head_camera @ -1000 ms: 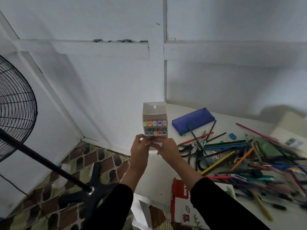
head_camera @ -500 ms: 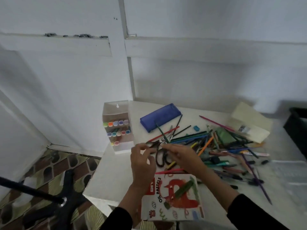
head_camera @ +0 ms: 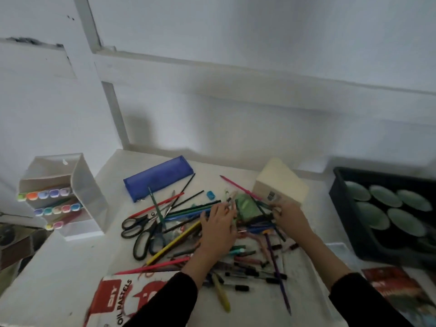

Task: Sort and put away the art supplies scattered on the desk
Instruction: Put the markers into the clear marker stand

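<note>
A heap of pencils, pens and markers point(head_camera: 250, 234) covers the middle of the white desk point(head_camera: 59, 274). My left hand point(head_camera: 218, 228) lies flat on the heap with its fingers spread. My right hand point(head_camera: 289, 217) rests on the heap's far right side, by a cream box point(head_camera: 282, 182); whether it grips anything is unclear. A clear marker case point(head_camera: 62, 197) with coloured marker ends stands upright at the desk's left edge. A blue pencil pouch point(head_camera: 158, 181) lies at the back. Two pairs of black scissors point(head_camera: 144, 234) lie left of the heap.
An oil pastels box point(head_camera: 111, 300) lies at the front edge. A black tray point(head_camera: 339, 199) holding several round green pans sits at the right. A small blue sharpener point(head_camera: 210, 195) and a green packet point(head_camera: 246, 206) lie in the heap. A red-covered booklet point(head_camera: 401, 291) is front right.
Both hands let go of the marker case, which now stands at the desk's left edge. They moved right onto the pencil heap, and the view swung right and down.
</note>
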A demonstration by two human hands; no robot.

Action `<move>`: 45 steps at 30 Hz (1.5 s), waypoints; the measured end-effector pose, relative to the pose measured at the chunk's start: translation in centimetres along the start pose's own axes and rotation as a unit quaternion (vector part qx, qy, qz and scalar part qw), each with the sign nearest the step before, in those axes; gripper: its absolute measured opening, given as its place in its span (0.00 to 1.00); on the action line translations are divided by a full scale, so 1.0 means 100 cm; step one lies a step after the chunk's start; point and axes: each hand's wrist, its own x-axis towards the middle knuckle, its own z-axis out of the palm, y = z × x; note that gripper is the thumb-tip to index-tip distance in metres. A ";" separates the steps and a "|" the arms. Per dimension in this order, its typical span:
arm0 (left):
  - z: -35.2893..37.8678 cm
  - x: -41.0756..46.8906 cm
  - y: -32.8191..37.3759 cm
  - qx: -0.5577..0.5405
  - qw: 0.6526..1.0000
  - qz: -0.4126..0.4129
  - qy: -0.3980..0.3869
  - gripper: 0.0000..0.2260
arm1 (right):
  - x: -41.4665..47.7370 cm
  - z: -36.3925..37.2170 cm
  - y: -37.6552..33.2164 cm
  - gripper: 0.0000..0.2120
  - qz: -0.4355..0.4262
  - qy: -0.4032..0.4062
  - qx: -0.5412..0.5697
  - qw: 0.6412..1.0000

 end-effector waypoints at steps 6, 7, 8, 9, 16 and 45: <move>0.032 0.035 0.021 0.174 0.977 0.079 -0.091 0.26 | 0.035 0.005 0.003 0.14 -0.049 -0.019 -0.071 0.996; 0.035 0.036 0.019 0.202 0.972 0.077 -0.088 0.28 | 0.038 0.007 0.003 0.14 -0.063 -0.019 -0.067 0.996; 0.035 0.035 0.017 0.223 0.968 0.075 -0.083 0.30 | 0.040 0.010 0.002 0.14 -0.078 -0.017 -0.062 0.995; 0.035 0.033 0.015 0.236 0.966 0.072 -0.072 0.32 | 0.042 0.012 0.001 0.14 -0.096 -0.015 -0.063 0.993; 0.024 0.011 0.004 0.222 0.975 0.006 -0.022 0.25 | 0.050 0.020 -0.007 0.14 -0.174 -0.013 -0.165 0.971; 0.008 0.004 -0.004 0.184 0.979 0.049 0.070 0.15 | 0.009 -0.046 -0.015 0.09 -0.125 -0.004 0.098 0.987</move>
